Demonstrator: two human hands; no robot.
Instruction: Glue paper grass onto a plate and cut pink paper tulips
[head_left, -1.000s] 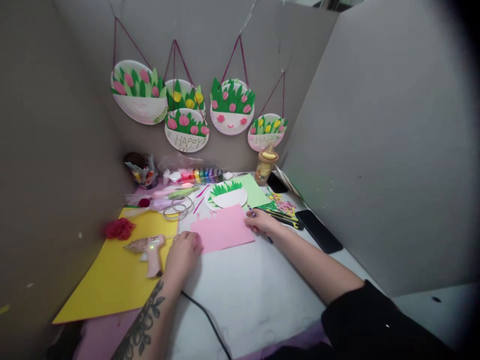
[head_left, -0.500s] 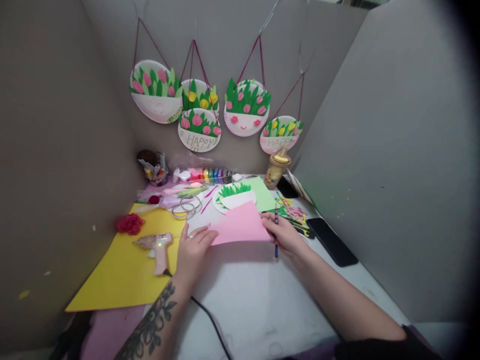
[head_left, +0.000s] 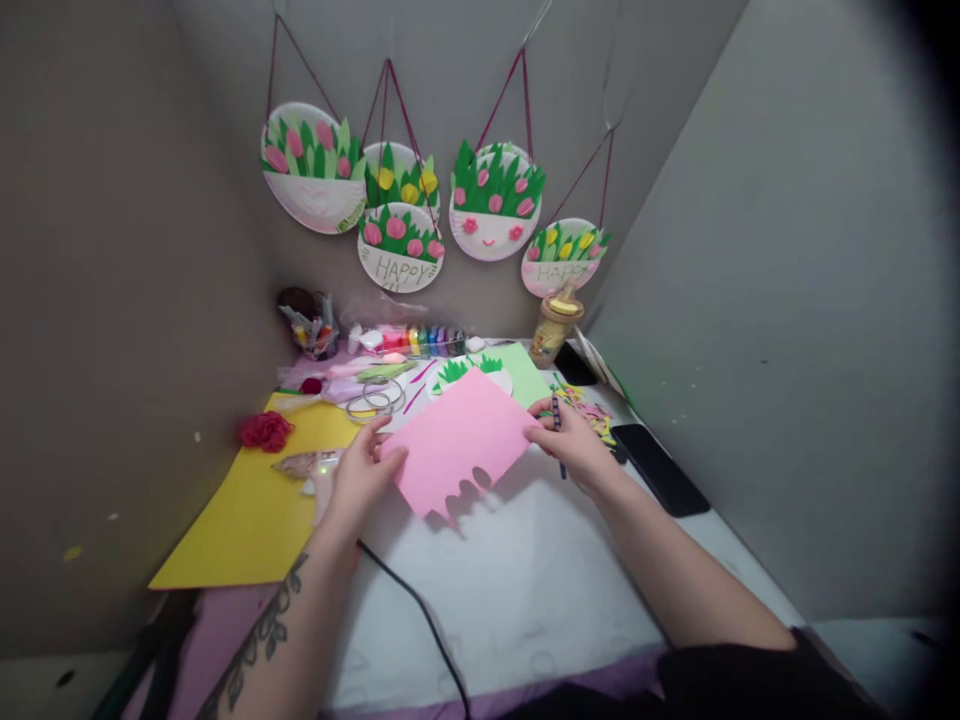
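A sheet of pink paper (head_left: 457, 435) is held up above the white table, its near edge cut with rounded notches. My left hand (head_left: 364, 465) grips its left corner between thumb and fingers. The right corner is pinched by my right hand (head_left: 576, 442), which also has a dark patterned pencil (head_left: 562, 468) tucked upright between the fingers. Behind the sheet, partly covered by it, lies a paper plate with green paper grass (head_left: 457, 372). A light green sheet (head_left: 525, 370) is beside that plate. The glue gun (head_left: 324, 465) is partly hidden behind my left hand.
Yellow paper (head_left: 240, 520) and red yarn (head_left: 265, 432) lie at left, with a black cord (head_left: 420, 600) crossing the table. A phone (head_left: 660, 470) and paper scraps (head_left: 592, 412) are at right. A cup (head_left: 555, 325) stands behind; decorated plates (head_left: 495, 215) hang on the wall.
The pink sheet has turned and come nearer, so its notched edge now faces me. My left hand has shifted onto its left corner and now partly covers the glue gun.
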